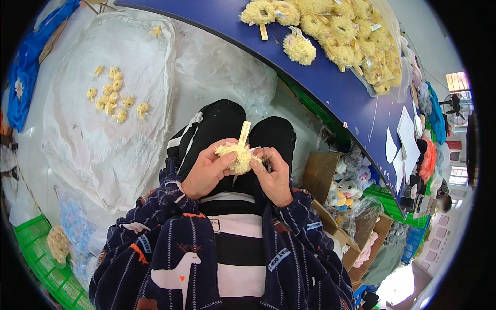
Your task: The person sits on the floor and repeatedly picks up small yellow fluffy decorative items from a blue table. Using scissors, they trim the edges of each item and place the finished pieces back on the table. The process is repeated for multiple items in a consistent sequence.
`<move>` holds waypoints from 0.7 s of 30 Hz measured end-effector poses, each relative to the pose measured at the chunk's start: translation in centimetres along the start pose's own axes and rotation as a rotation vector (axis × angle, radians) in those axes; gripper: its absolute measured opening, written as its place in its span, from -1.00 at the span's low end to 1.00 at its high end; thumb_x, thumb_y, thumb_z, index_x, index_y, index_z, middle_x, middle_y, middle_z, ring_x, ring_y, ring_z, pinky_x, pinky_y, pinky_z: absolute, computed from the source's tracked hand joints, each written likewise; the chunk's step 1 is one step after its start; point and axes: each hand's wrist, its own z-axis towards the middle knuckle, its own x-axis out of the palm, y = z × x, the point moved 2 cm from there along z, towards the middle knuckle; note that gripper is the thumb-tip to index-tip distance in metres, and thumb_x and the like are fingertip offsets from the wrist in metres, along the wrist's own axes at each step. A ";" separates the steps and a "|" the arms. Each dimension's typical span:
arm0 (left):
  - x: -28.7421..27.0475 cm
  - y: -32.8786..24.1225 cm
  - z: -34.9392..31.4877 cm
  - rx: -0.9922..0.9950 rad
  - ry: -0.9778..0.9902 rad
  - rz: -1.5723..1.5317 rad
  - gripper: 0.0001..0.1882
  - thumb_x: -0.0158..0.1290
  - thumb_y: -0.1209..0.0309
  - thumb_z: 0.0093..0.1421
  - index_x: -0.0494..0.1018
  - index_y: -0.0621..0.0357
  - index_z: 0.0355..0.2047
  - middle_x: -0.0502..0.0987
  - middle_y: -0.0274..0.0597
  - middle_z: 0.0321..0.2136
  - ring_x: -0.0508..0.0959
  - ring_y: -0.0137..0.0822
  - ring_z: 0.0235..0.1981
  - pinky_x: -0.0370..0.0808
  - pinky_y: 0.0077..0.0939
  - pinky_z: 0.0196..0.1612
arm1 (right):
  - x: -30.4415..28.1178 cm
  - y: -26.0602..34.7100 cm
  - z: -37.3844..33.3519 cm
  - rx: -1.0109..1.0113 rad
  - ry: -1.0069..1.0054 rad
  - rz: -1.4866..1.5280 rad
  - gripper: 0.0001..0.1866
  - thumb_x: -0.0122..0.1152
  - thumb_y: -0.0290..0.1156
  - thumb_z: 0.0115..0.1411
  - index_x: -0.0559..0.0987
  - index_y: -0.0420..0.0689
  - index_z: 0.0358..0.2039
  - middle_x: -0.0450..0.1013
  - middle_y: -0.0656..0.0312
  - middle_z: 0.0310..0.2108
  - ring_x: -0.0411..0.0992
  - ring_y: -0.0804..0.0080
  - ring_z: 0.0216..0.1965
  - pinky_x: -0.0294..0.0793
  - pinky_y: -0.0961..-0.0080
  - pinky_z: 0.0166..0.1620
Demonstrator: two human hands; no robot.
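Head view, 1 frame. Item 1: small cream-yellow plush piece (pixel 238 157) with a pale tag strip (pixel 244 133) standing up from it, held over the person's lap, between both hands. Left hand (pixel 209 169): fingers curled around the left side of the plush piece, pinching it. Right hand (pixel 274 173): fingers bent against the plush piece's right side; a thin dark tool (pixel 267 161) appears to sit in this hand, kind not discernible. Item 2: blue table (pixel 330 82), curving across the top, bearing a heap of similar yellow plush pieces (pixel 341 31) and white paper sheets (pixel 405 137). Item 3: large white plastic sack (pixel 98 150) at left, with a cluster of small yellow plush pieces (pixel 113 95) lying on it. Item 4: green crate (pixel 44 268), lower left. Item 5: cardboard boxes (pixel 323 175) with plush toys, right.
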 end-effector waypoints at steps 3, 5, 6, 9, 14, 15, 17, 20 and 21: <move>-0.1 0.5 0.0 0.066 -0.004 -0.031 -0.67 -0.15 0.37 0.30 0.22 0.17 0.04 0.42 -0.14 -0.10 0.51 -0.29 -0.18 0.57 -0.39 -0.25 | 0.2 -0.3 -0.2 0.021 0.001 0.024 -0.84 0.15 -0.41 0.19 0.39 -0.20 -0.32 0.36 0.36 -0.49 0.29 0.70 -0.49 0.30 0.74 -0.40; -0.3 0.4 0.0 0.074 0.031 -0.047 -0.71 -0.14 0.37 0.29 0.24 0.17 0.00 0.43 -0.15 -0.12 0.51 -0.30 -0.19 0.57 -0.38 -0.26 | 0.4 -0.6 -0.3 0.198 0.033 0.213 -0.83 0.14 -0.40 0.19 0.38 -0.18 -0.32 0.32 0.38 -0.54 0.22 0.72 -0.59 0.22 0.75 -0.52; -0.5 0.4 -0.1 0.074 0.049 -0.056 -0.72 -0.14 0.37 0.29 0.25 0.17 -0.02 0.43 -0.15 -0.13 0.51 -0.30 -0.19 0.56 -0.37 -0.26 | 0.5 -0.7 -0.5 0.289 0.046 0.306 -0.83 0.14 -0.39 0.19 0.38 -0.18 -0.31 0.30 0.39 -0.57 0.18 0.74 -0.64 0.17 0.75 -0.57; -0.9 -0.2 0.2 -0.001 0.029 0.068 -0.76 -0.10 0.39 0.27 0.27 0.18 -0.08 0.44 -0.17 -0.16 0.50 -0.35 -0.22 0.52 -0.45 -0.23 | 0.6 -0.7 -0.7 0.340 0.043 0.356 -0.81 0.14 -0.34 0.21 0.40 -0.19 -0.32 0.26 0.47 -0.57 0.10 0.84 -0.60 0.06 0.81 -0.57; -0.6 0.1 0.3 0.179 -0.025 0.244 -0.80 -0.03 0.44 0.23 0.32 0.21 -0.15 0.45 -0.27 -0.27 0.46 -0.53 -0.28 0.43 -0.63 -0.22 | 0.9 -0.3 -0.5 0.345 0.042 0.349 -0.80 0.13 -0.32 0.21 0.42 -0.20 -0.33 0.29 0.47 -0.54 0.17 0.80 -0.53 0.18 0.81 -0.47; -0.4 0.1 0.3 0.172 -0.056 0.216 -0.81 -0.02 0.45 0.22 0.33 0.22 -0.16 0.45 -0.31 -0.30 0.44 -0.58 -0.30 0.41 -0.68 -0.24 | 1.1 -0.2 -0.3 0.313 0.029 0.288 -0.80 0.13 -0.33 0.22 0.42 -0.20 -0.33 0.29 0.46 -0.53 0.18 0.79 -0.51 0.20 0.80 -0.44; -0.2 0.1 0.3 0.160 -0.076 0.185 -0.82 -0.02 0.46 0.22 0.34 0.23 -0.18 0.45 -0.31 -0.31 0.44 -0.57 -0.27 0.41 -0.67 -0.23 | 1.2 -0.1 -0.2 0.266 0.029 0.189 -0.81 0.12 -0.34 0.22 0.43 -0.21 -0.33 0.31 0.45 -0.50 0.21 0.77 -0.46 0.22 0.78 -0.39; -0.5 0.9 0.3 0.185 -0.072 0.078 -0.83 -0.03 0.47 0.22 0.34 0.22 -0.19 0.45 -0.31 -0.32 0.44 -0.55 -0.25 0.40 -0.65 -0.21 | 1.6 -0.4 0.0 0.088 0.029 0.061 -0.81 0.11 -0.35 0.22 0.43 -0.22 -0.33 0.34 0.42 -0.44 0.22 0.76 -0.42 0.25 0.76 -0.35; -0.6 1.1 0.3 0.200 -0.065 0.032 -0.83 -0.03 0.47 0.22 0.33 0.22 -0.19 0.45 -0.30 -0.32 0.44 -0.54 -0.24 0.40 -0.65 -0.20 | 1.6 -0.4 0.1 0.011 0.029 0.021 -0.81 0.11 -0.35 0.22 0.42 -0.22 -0.32 0.35 0.41 -0.42 0.23 0.76 -0.41 0.25 0.76 -0.34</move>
